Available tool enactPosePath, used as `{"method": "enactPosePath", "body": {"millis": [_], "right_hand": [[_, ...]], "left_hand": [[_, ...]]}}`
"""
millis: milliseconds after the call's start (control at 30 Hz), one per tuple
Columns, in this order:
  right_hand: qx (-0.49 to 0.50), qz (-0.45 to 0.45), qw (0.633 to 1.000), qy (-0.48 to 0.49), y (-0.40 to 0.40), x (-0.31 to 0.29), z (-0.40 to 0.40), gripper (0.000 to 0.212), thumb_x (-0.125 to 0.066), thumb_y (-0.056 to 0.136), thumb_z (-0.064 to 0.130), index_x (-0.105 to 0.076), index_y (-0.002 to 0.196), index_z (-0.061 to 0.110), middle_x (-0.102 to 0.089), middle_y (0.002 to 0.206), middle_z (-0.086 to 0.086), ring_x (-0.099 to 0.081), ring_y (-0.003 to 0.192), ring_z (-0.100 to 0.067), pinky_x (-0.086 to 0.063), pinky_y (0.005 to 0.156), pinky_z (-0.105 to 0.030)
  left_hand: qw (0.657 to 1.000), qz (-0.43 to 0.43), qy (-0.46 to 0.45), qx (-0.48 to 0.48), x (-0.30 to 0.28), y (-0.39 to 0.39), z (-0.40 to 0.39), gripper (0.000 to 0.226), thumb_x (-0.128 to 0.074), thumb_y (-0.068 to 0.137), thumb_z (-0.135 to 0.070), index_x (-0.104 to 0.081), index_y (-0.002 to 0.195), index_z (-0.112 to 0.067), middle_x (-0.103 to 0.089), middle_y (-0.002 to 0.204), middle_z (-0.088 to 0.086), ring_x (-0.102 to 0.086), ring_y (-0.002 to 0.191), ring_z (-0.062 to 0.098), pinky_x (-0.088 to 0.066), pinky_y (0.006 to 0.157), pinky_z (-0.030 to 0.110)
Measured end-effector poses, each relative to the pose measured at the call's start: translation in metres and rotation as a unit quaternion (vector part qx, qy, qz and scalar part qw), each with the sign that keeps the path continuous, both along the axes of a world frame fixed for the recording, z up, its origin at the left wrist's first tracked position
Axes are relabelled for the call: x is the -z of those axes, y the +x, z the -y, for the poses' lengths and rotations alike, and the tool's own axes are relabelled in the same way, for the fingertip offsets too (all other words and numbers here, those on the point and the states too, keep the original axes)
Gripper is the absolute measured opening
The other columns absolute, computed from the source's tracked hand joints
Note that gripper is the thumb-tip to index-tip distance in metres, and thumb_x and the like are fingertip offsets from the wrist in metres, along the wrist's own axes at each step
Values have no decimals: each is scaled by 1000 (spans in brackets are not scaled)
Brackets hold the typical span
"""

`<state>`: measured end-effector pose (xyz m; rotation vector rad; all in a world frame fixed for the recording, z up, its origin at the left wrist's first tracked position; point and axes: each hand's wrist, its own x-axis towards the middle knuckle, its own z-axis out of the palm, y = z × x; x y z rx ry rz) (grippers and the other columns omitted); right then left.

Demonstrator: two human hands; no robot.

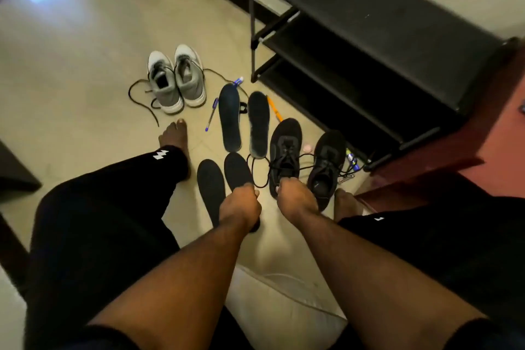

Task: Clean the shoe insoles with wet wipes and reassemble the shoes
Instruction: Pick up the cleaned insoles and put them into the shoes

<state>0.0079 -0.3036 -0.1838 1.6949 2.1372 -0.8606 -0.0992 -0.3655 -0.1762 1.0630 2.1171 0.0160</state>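
Near the lower centre of the frame, two hands are held low over the floor. The left hand (241, 204) is curled downward over the heel end of a black insole (237, 170); its fingers are hidden behind the knuckles, so whether that insole is actually pinched cannot be told. The right hand (295, 198) is likewise curled at the heel of a black shoe (285, 150), and a grip on the heel collar or on a lace is likely but not shown.

The relation that matters is seen between these two things. The insole and the shoe lie side by side, just apart, with their long axes nearly parallel, toes pointing toward the top of the frame and heels toward the hands. The insole lies to the left of the shoe, so it is nearer the left hand, while the shoe opening is nearer the right. For refitting, the insole would probably have to be carried rightward and fed toe-first into the opening.

A second black insole (210, 189) lies further left, and a second black shoe (326, 163) further right. Two dark blue insoles (230, 119) are laid above, at mid-frame, beside grey sneakers (176, 79). No wet wipes can be made out.
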Motion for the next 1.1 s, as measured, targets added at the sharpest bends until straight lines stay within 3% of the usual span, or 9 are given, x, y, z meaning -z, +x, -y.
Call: {"method": "enactPosePath", "body": {"millis": [100, 167, 267, 300, 367, 467, 600, 900, 1100], "right_hand": [[22, 11, 998, -62, -16, 52, 11, 29, -41, 101, 26, -60, 117, 11, -60, 124, -12, -57, 114, -32, -47, 91, -37], [68, 13, 993, -100, -19, 78, 21, 34, -41, 102, 35, -63, 109, 10, -63, 119, -13, -58, 110, -33, -46, 85, -34], [129, 29, 978, -159, -26, 123, 33, 30, -52, 98, 37, -63, 103, 9, -65, 112, -14, -59, 104, -33, -42, 73, -29], [136, 38, 974, -177, -28, 135, 36, 27, -57, 95, 34, -62, 105, 10, -64, 113, -13, -59, 105, -32, -44, 74, -30], [154, 54, 965, -205, -34, 153, 43, 30, -65, 90, 32, -57, 112, 13, -61, 118, -11, -57, 107, -31, -48, 80, -32], [194, 64, 954, -218, -49, 175, 53, 53, -71, 85, 36, -45, 127, 17, -50, 130, -11, -52, 116, -32, -47, 83, -36], [282, 50, 935, -208, -76, 196, 62, 78, -77, 76, 38, -31, 137, 23, -37, 137, -11, -44, 121, -33, -46, 75, -36], [281, 80, 937, -190, -73, 212, 60, 76, -78, 76, 34, -30, 133, 22, -38, 136, -9, -46, 117, -30, -49, 77, -37], [228, 52, 958, -165, -55, 176, 35, 73, -75, 78, 38, -31, 133, 20, -45, 135, -8, -51, 119, -30, -50, 84, -39]], "left_hand": [[989, 39, -82, -113, 51, -13, 22, 26, -45, 103, -26, -57, 122, -14, -62, 119, 13, -62, 108, 32, -50, 89, 39], [974, 76, -114, -181, 76, -18, 32, 32, -45, 103, -34, -61, 118, -11, -65, 115, 14, -63, 104, 33, -53, 87, 39], [928, 113, -127, -331, 121, -29, 38, 49, -58, 91, -58, -64, 88, -9, -69, 90, 14, -67, 82, 35, -59, 79, 44], [912, 118, -131, -371, 133, -33, 40, 50, -62, 88, -59, -62, 87, -9, -69, 92, 14, -67, 84, 36, -59, 80, 46], [891, 117, -146, -413, 152, -39, 41, 47, -70, 86, -51, -60, 108, -10, -65, 111, 14, -63, 100, 37, -56, 90, 46], [875, 78, -169, -446, 176, -48, 39, 65, -77, 84, -37, -43, 135, -16, -49, 134, 14, -50, 122, 39, -48, 100, 49], [868, 75, -167, -462, 208, -52, 39, 87, -83, 77, -33, -28, 144, -26, -39, 140, 14, -46, 125, 40, -48, 99, 51], [859, 32, -180, -478, 229, -46, 23, 96, -82, 78, -25, -18, 150, -25, -34, 144, 14, -45, 126, 43, -49, 99, 53], [837, 56, -123, -530, 197, -30, -7, 82, -84, 73, -28, -31, 135, -19, -42, 130, 15, -52, 115, 43, -51, 96, 54]]}}
